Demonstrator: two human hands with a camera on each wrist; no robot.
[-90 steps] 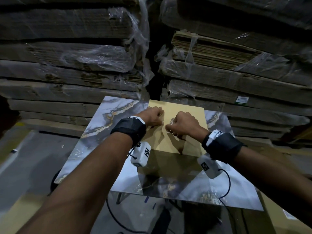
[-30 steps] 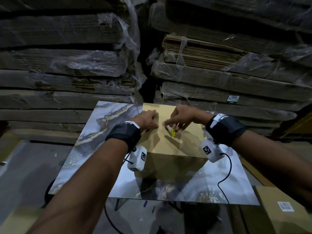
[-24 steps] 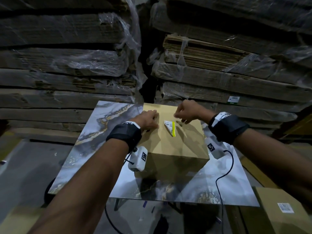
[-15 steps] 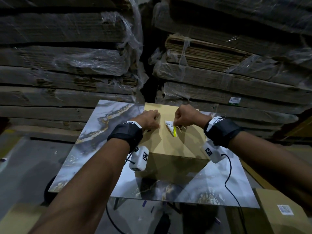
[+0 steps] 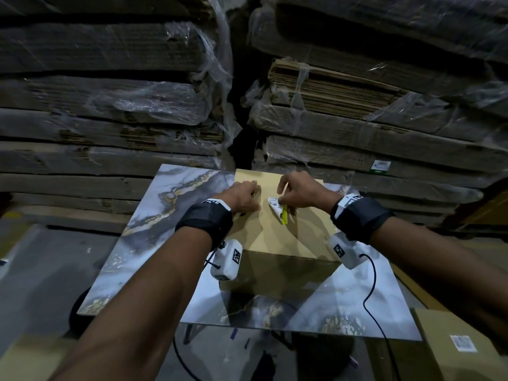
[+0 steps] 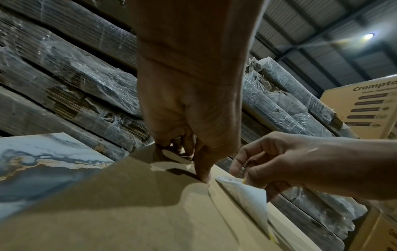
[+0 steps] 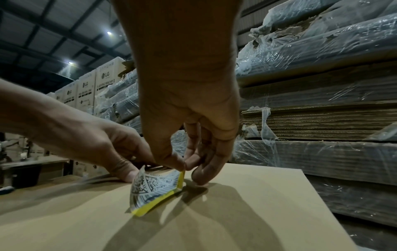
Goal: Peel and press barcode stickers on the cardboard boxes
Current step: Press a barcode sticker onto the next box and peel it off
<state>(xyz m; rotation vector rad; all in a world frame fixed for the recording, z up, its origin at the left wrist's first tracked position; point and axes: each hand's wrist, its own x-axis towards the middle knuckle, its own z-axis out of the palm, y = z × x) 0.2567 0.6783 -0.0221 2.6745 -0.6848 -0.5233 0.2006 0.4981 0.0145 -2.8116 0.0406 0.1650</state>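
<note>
the right hand pinches the barcode sticker by its lifted corner atop the cardboard box, while the left hand, fingers curled, pins the box with its thumb, likely steadying it for peeling.

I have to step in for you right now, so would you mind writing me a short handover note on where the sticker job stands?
Left hand: fingers curled, thumb tip pressing on the top of the cardboard box just left of the sticker.
Right hand: pinches the upper edge of the barcode sticker, which still has its yellow backing and stands half-lifted off the box top.
The box sits on the marble-pattern table.
Done: a second box at lower right already carries a label.
Left: finish peeling, lay the sticker flat, press it down.
</note>
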